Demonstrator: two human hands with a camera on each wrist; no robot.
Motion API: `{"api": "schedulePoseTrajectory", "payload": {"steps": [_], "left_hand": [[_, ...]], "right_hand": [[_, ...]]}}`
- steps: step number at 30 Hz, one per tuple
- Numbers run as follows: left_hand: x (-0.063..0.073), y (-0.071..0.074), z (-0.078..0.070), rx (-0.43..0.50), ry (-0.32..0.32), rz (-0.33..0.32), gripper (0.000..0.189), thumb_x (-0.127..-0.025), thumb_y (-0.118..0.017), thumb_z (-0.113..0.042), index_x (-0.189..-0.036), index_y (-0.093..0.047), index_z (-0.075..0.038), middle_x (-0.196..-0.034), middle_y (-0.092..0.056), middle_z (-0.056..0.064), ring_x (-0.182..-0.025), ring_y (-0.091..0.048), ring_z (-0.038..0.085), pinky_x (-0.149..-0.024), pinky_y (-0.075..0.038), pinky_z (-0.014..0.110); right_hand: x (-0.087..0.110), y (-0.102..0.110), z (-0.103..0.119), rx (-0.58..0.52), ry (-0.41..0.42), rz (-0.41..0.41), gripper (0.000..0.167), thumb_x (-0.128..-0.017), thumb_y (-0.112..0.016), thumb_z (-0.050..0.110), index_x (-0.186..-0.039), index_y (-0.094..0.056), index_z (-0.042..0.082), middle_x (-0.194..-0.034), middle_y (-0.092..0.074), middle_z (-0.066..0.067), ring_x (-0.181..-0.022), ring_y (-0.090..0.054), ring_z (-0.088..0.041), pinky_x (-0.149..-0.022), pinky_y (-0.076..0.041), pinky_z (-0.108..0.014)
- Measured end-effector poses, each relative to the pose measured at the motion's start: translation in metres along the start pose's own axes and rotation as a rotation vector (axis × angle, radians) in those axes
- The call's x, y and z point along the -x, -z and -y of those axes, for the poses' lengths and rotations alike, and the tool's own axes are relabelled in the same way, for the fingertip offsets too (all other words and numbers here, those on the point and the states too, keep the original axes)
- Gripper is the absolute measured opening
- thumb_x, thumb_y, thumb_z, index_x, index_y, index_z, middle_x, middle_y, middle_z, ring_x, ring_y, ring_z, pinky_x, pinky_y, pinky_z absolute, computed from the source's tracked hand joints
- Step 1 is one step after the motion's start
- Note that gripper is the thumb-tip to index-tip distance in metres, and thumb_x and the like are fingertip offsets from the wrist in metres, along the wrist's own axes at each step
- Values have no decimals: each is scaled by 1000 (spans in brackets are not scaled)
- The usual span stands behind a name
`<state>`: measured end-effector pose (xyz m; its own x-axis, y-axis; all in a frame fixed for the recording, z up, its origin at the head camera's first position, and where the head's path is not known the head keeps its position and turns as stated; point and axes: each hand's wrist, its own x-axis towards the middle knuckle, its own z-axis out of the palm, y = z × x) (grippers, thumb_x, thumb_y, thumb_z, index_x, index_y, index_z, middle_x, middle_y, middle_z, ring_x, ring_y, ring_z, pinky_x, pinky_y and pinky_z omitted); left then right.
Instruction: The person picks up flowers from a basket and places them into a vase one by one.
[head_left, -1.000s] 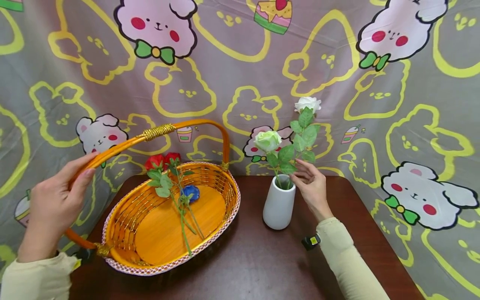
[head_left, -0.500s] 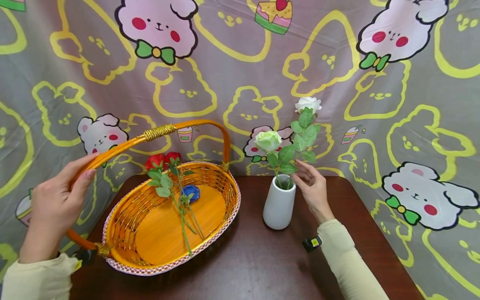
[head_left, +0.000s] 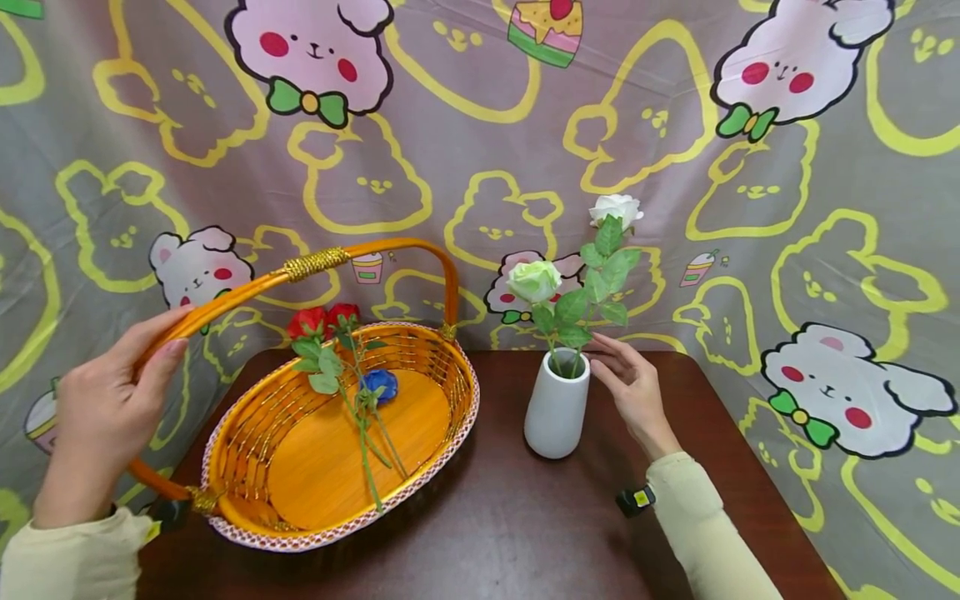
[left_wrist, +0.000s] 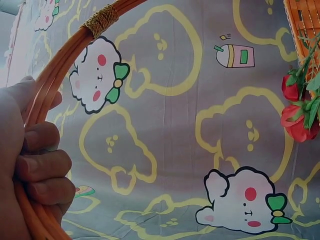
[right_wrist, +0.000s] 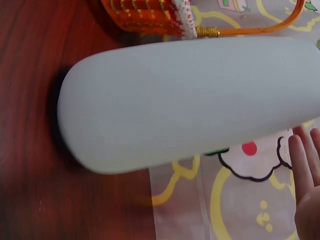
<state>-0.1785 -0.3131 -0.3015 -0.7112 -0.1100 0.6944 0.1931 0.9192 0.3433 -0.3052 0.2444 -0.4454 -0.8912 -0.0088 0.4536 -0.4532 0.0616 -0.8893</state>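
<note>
With my left hand (head_left: 108, 408) I grip the tall orange handle (head_left: 247, 292) of a woven basket (head_left: 341, 533); the left wrist view shows fingers curled round its bundled rods. Two red roses (head_left: 309, 322) and a blue rose (head_left: 380, 386) lie in the basket, their heads toward its back left and centre. My right hand (head_left: 633, 392) is beside the mouth of a white vase (head_left: 557, 412), fingers extended and holding nothing. Upright in that vase stand a pale green rose (head_left: 534, 282) and a taller white rose (head_left: 616, 209), both with leafy stems.
A dark reddish-brown table (head_left: 495, 533) carries the basket on the left and the vase right of centre. Behind and on both sides hangs a grey curtain (head_left: 480, 125) printed with cartoon rabbits.
My right hand has let go of the white rose's stem and drawn slightly down and right. The white rose's stem now rests in the vase. My left hand keeps its hold on the handle.
</note>
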Motion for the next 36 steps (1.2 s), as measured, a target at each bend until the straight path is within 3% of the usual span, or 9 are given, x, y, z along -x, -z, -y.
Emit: {"api": "schedulePoseTrajectory", "payload": {"steps": [4,12,20,23,30,36], "left_hand": [[0,0,1,-7,2,3,40,-106,-59,-31,-139,-64,-9,-77,-61,21,-52,-29,-1,-45,-25,18],[-1,2,1,-17,-4,4,41,-106,-59,-32,-141,-63,-10,-81,-64,23,-52,-31,2,-45,-26,18],[0,1,-1,-2,-24,-4,42,-107,-57,-34,-137,-65,-6,-85,-65,28,-51,-26,-2,-45,-24,18],[0,1,-1,2,-29,-13,41,-107,-58,-34,-136,-66,-6,-82,-64,26,-51,-26,-2,-45,-23,19],[-1,1,2,-16,-12,-11,41,-105,-60,-33,-139,-64,-10,-75,-60,18,-49,-29,3,-44,-24,20],[0,-1,3,-7,-12,-10,41,-105,-61,-34,-138,-65,-10,-74,-61,18,-50,-29,1,-45,-24,19]], "right_hand": [[4,10,1,-13,6,-31,42,-100,-65,1,-139,-57,-10,-123,-72,-12,-104,-74,-10,-88,-59,-26],[10,10,21,0,110,-265,26,-99,-66,2,-120,-66,-14,-91,-75,-6,-74,-73,-11,-67,-60,-25],[13,-4,38,-33,121,-290,21,-97,-68,-1,-112,-67,-16,-85,-72,-10,-70,-71,-11,-62,-59,-24],[9,-8,38,2,50,-294,20,-97,-70,1,-112,-68,-12,-89,-73,-5,-74,-73,-11,-66,-60,-25],[-16,-16,26,-13,-271,-220,38,-102,-68,19,-131,-64,-4,-100,-73,12,-94,-72,-6,-82,-60,-24],[-30,-27,20,-7,-330,-261,34,-100,-64,6,-131,-66,-7,-84,-71,16,-81,-70,-3,-76,-58,-19]]}}
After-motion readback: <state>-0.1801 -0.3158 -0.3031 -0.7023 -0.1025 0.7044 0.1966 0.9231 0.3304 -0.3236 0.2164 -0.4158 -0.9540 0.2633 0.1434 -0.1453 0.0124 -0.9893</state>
